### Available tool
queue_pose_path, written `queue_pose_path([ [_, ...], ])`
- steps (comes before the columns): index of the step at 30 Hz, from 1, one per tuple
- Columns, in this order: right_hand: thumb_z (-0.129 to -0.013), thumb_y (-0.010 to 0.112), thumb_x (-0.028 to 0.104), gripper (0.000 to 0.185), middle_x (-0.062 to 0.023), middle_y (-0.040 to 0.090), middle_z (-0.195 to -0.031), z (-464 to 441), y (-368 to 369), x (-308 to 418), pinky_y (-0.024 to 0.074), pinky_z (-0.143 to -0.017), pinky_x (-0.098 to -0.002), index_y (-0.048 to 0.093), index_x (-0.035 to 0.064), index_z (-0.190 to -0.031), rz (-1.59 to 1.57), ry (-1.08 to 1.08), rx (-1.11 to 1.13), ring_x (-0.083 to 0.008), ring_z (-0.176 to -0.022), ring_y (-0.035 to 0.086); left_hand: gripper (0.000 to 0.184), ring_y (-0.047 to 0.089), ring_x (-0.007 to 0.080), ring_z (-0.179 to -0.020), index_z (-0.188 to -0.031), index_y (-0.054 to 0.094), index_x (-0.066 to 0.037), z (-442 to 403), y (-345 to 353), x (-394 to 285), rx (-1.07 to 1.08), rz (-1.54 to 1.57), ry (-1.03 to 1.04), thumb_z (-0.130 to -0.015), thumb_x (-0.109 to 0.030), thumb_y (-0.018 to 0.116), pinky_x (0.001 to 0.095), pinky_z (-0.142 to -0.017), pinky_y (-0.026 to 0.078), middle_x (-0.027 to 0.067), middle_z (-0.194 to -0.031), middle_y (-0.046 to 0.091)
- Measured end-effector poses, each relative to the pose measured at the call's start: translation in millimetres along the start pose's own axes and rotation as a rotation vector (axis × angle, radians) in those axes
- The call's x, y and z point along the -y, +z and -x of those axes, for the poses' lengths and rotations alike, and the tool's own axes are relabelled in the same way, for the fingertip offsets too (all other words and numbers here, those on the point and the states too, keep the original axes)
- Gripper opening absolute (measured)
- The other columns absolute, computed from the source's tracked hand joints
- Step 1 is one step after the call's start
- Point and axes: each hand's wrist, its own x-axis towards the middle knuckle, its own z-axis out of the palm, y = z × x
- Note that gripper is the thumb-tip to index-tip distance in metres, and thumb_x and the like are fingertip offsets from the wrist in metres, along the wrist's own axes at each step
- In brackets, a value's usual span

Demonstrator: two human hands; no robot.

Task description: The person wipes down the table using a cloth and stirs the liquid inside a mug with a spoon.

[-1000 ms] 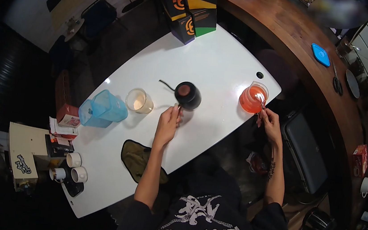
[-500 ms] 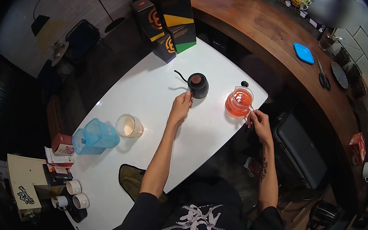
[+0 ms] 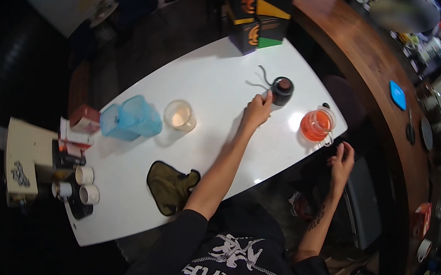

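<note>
Black kettle [image 3: 282, 91] is in the grip of the left hand [image 3: 259, 109]: we find its fingers curled tight about the handle, which they largely hide. We cannot tell whether the base bears on the white table [image 3: 221, 78]. Kettle position is close to the table's right end edge, between that edge's two corners, spout towards the long far edge.

We note the right hand [image 3: 343, 160] with fingers parted and half bent, holding nothing. It lies just outside the near edge by the right corner, beside but apart from the handle of a glass carafe [image 3: 316, 126] of red liquid, set at that corner.

At the wrists, we record the left roughly in line with its forearm, back of the hand upward. That arm reaches slantwise over the near edge, nearly straight. The right forearm rises steeply clear of the table, elbow low by the body.

Further out, we list a glass [image 3: 181, 116] mid-table, a blue pitcher [image 3: 131, 118] towards the left end, and a green cloth [image 3: 169, 186] at the near edge.
</note>
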Motion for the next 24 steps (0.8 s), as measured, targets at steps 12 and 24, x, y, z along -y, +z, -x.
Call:
queue_pose_path([
  [12, -0.087, 0.065, 0.010, 0.052, -0.0191, 0.048, -0.142, 261.9, 171.4, 57.3, 0.0413, -0.107, -0.0494, 0.052, 0.0050, -0.137, 0.161, -0.846, 1.223, -0.0390, -0.130, 0.047, 0.027, 0.054, 0.0054, -0.070, -0.110, 0.060, -0.002, 251.3, -203.3, 73.7, 0.026, 0.285, 0.127, -0.106, -0.027, 0.052, 0.0205, -0.059, 0.046, 0.0016, -0.085, 0.059],
  [24, -0.094, 0.059, 0.041, 0.066, -0.0172, 0.031, -0.159, 364.0, 275.2, 20.1, 0.0147, -0.119, -0.0617, 0.040, 0.0131, -0.151, 0.575, -1.129, 1.072, -0.0361, -0.151, 0.021, 0.024, 0.054, 0.0076, -0.076, -0.108, 0.061, -0.004, 379.6, -289.0, 172.5, -0.405, 0.425, -0.114, -0.104, -0.027, 0.055, 0.0224, -0.061, 0.044, 0.0018, -0.088, 0.059],
])
